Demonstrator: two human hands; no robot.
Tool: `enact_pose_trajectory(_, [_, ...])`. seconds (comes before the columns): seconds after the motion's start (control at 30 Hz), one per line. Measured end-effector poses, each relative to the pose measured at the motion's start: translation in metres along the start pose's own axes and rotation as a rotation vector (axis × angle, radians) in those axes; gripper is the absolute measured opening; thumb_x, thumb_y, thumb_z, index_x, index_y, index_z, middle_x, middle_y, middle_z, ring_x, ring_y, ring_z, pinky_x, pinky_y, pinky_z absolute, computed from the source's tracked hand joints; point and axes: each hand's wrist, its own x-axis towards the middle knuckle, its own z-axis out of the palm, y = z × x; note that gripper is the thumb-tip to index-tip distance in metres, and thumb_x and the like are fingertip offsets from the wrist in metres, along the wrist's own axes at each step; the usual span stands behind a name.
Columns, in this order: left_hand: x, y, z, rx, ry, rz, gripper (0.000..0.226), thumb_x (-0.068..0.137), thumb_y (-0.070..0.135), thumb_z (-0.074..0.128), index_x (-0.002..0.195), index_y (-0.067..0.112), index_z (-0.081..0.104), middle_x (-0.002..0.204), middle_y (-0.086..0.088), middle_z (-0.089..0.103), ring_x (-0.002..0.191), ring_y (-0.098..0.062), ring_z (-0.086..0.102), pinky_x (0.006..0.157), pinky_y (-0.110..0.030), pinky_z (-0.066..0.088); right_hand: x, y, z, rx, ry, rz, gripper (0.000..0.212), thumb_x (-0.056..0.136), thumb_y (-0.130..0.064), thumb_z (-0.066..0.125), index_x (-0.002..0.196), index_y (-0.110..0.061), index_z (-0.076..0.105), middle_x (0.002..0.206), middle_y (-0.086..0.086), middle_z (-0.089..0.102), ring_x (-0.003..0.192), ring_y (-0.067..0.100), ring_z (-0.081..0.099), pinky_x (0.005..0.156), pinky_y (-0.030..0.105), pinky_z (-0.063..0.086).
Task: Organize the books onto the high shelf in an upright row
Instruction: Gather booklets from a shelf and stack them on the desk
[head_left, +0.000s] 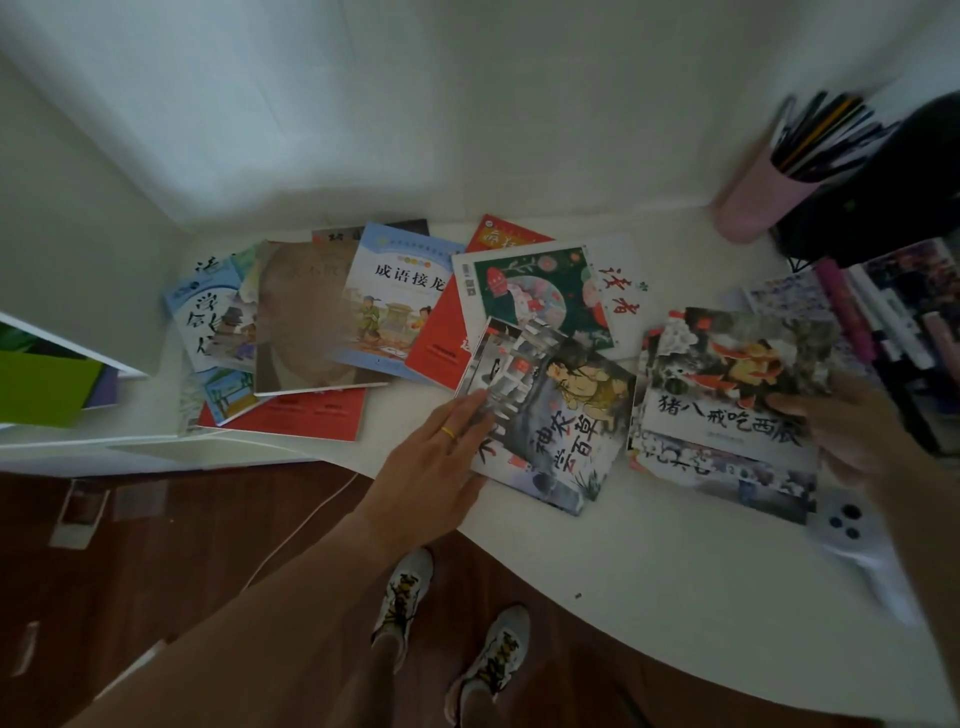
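Left hand (436, 462), fingers flat, presses picture book (550, 415) at tabletop (649, 571) centre; right hand (852, 431) pinches book stack (727, 395) at 3 o'clock. Risk: loose glossy covers sliding, scattering.

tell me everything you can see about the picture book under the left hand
The thin paperback picture book with a grey ink-painted cover lies flat and tilted on the white desk. Large black characters and a crouching figure in yellow show on its glossy cover. The left hand, wearing a gold ring, rests its fingers on the left edge. Its top corner overlaps a white magazine with a dark green picture.
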Motion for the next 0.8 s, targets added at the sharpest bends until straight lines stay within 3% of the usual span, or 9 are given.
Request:
enact_pose_trajectory(0.07, [-0.001,0.001,0.0,0.008,-0.004,0.013,0.068,0.092,0.032,0.067,0.151,0.005,0.047,0.167,-0.011,0.029,0.15,-0.027,0.033,0.118,-0.033,0.033,-0.007,0.002,0.001,0.034,0.022,0.035,0.021,0.089,0.012,0.061,0.103,-0.004,0.067,0.102,0.012,0.073,0.095,0.029,0.068,0.096,0.046,0.054])
enact_pose_trajectory(0.17, [0.0,0.001,0.0,-0.01,-0.008,0.013,0.067,0.092,0.031,0.067,0.151,0.006,0.047,0.167,-0.01,0.028,0.151,-0.027,0.033,0.118,-0.037,0.039,-0.017,0.003,-0.001,0.137,-0.018,0.077,0.019,0.092,0.01,0.057,0.099,-0.003,0.067,0.106,0.017,0.072,0.098,0.03,0.071,0.076,0.037,0.064])
enact_pose_trajectory(0.27, [0.003,-0.004,-0.003,0.009,-0.026,0.07,0.069,0.093,0.035,0.063,0.155,0.011,0.043,0.169,-0.008,0.024,0.152,-0.028,0.029,0.116,-0.042,0.044,-0.031,-0.008,-0.005,0.117,-0.203,0.043,0.019,0.092,0.005,0.056,0.096,-0.006,0.071,0.098,0.013,0.077,0.101,0.028,0.072,0.081,0.039,0.062])
enact_pose_trajectory(0.33, [0.012,-0.014,-0.006,0.092,-0.108,0.165,0.074,0.094,0.041,0.058,0.16,0.021,0.032,0.17,-0.009,0.019,0.152,-0.031,0.026,0.118,-0.047,0.04,-0.036,-0.025,0.006,-0.009,-0.323,-0.043,0.022,0.091,0.007,0.057,0.078,-0.008,0.067,0.074,0.003,0.075,0.081,0.008,0.075,0.069,0.017,0.06])
enact_pose_trajectory(0.4, [0.026,-0.024,-0.009,0.167,-0.234,0.22,0.08,0.094,0.049,0.051,0.164,0.034,0.016,0.17,-0.01,0.017,0.152,-0.035,0.023,0.116,-0.052,0.038,-0.029,-0.04,0.026,-0.154,-0.381,-0.125,0.023,0.091,0.012,0.058,0.085,-0.01,0.062,0.073,-0.005,0.068,0.064,-0.007,0.068,0.059,0.005,0.049])
enact_pose_trajectory(0.53, [0.038,-0.027,-0.013,0.165,-0.222,0.268,0.087,0.09,0.051,0.06,0.163,0.038,0.014,0.166,-0.011,0.025,0.145,-0.04,0.029,0.116,-0.052,0.034,0.0,-0.04,0.071,-0.448,-0.487,-0.237,0.034,0.09,0.003,0.068,0.117,-0.019,0.065,0.106,-0.003,0.073,0.105,0.02,0.066,0.086,0.027,0.048])
enact_pose_trajectory(0.6, [0.028,-0.023,-0.016,-0.032,-0.138,0.161,0.092,0.087,0.042,0.071,0.163,0.03,0.021,0.166,-0.005,0.026,0.143,-0.034,0.031,0.117,-0.046,0.036,0.007,-0.031,0.083,-0.552,-0.502,-0.278,0.037,0.091,-0.006,0.07,0.125,-0.02,0.064,0.117,0.001,0.071,0.111,0.022,0.064,0.091,0.033,0.044])
enact_pose_trajectory(0.7, [0.005,-0.013,-0.01,-0.304,0.06,-0.211,0.095,0.078,0.038,0.086,0.154,0.011,0.037,0.154,-0.009,0.042,0.138,-0.027,0.038,0.111,-0.047,0.043,0.007,-0.014,0.078,-0.632,-0.464,-0.272,0.034,0.094,-0.01,0.069,0.124,-0.022,0.061,0.12,0.001,0.069,0.114,0.024,0.063,0.097,0.039,0.046])
enact_pose_trajectory(0.8, [-0.007,0.007,-0.002,-0.378,0.092,-0.571,0.093,0.072,0.039,0.091,0.145,0.007,0.044,0.136,-0.01,0.049,0.123,-0.026,0.048,0.102,-0.04,0.046,-0.014,-0.015,0.059,-0.344,-0.338,-0.184,0.042,0.094,0.003,0.063,0.129,-0.018,0.053,0.121,-0.005,0.063,0.111,0.02,0.057,0.092,0.028,0.046])
